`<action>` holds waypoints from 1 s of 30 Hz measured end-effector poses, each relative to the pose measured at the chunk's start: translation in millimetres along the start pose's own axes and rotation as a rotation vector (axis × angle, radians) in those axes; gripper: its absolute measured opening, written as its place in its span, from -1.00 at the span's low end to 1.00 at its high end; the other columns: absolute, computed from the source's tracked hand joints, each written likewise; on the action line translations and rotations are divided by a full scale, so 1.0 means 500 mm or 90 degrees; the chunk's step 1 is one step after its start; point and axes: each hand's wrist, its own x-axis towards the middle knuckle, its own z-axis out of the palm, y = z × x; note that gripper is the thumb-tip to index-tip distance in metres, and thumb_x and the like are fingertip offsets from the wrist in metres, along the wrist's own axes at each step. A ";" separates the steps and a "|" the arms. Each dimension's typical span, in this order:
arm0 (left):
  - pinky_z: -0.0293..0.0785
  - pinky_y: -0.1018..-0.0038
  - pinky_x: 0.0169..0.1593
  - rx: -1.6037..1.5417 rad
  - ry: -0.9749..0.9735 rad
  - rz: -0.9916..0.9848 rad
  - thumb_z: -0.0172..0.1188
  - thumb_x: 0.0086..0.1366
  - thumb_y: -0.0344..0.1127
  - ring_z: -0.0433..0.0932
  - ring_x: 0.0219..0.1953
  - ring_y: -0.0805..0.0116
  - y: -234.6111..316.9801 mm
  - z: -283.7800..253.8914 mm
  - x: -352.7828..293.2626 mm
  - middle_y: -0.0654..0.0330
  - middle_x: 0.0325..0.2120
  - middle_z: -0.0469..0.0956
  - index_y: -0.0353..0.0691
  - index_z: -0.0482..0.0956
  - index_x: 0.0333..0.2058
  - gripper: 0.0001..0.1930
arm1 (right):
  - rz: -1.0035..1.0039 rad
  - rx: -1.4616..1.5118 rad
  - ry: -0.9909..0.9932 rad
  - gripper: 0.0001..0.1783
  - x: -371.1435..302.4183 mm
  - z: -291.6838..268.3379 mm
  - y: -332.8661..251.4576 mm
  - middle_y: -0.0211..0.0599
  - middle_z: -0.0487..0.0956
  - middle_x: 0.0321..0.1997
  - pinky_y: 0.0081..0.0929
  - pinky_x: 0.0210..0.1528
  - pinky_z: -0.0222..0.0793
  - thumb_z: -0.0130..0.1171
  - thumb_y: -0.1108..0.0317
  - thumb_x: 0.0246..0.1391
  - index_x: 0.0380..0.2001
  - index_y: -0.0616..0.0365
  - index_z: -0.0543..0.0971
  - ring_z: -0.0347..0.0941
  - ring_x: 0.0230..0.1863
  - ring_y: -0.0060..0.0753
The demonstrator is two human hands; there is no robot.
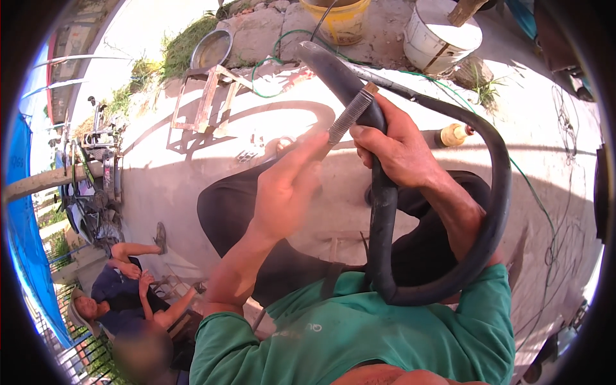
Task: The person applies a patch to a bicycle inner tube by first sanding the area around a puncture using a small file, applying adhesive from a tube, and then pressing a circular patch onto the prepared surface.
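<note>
A black rubber inner tube (pixel 502 167) loops over my right forearm and down against my green shirt. My right hand (pixel 396 142) grips one stretch of it, its free length pointing away and up. My left hand (pixel 285 186) is closed around the near end of a ridged metal rasp (pixel 350 117) with a tan far end. The rasp lies slanted across the tube, just beyond my right thumb, apparently touching it. The fingers of my left hand are slightly blurred.
Past my knees stand a small wooden stool (pixel 200 106), a metal basin (pixel 212 50), a yellow bucket (pixel 343 22) and a white bucket (pixel 439 42). A yellowish bottle (pixel 453 135) is on the ground at right. A green hose (pixel 532 189) trails nearby. Another person (pixel 128 282) sits at left.
</note>
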 end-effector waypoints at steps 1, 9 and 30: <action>0.47 0.41 0.23 0.014 -0.003 0.002 0.13 0.45 -0.50 0.64 0.13 0.27 -0.001 0.009 0.014 0.01 0.13 0.64 -0.29 0.50 0.30 -0.55 | -0.006 -0.007 0.000 -0.38 -0.001 0.004 0.005 -0.41 0.48 -0.41 -0.46 -0.36 0.43 0.11 0.34 0.22 0.35 0.27 0.36 0.43 -0.46 -0.57; 0.58 0.43 -0.10 -0.038 0.029 0.074 0.13 0.45 -0.53 0.67 -0.21 0.36 0.049 -0.003 0.065 0.06 -0.08 0.72 -0.26 0.52 0.29 -0.55 | -0.054 0.048 0.001 -0.43 -0.007 0.001 0.001 -0.47 0.46 -0.40 -0.58 -0.38 0.39 0.09 0.43 0.26 0.33 0.27 0.34 0.41 -0.48 -0.65; 0.56 0.35 -0.13 0.082 0.035 0.081 0.17 0.40 -0.59 0.64 -0.29 0.29 0.024 0.036 0.040 0.04 -0.24 0.67 -0.21 0.54 0.27 -0.53 | -0.040 -0.002 -0.011 -0.35 -0.012 0.006 0.023 -0.37 0.49 -0.41 -0.46 -0.39 0.44 0.12 0.33 0.20 0.35 0.29 0.34 0.45 -0.47 -0.55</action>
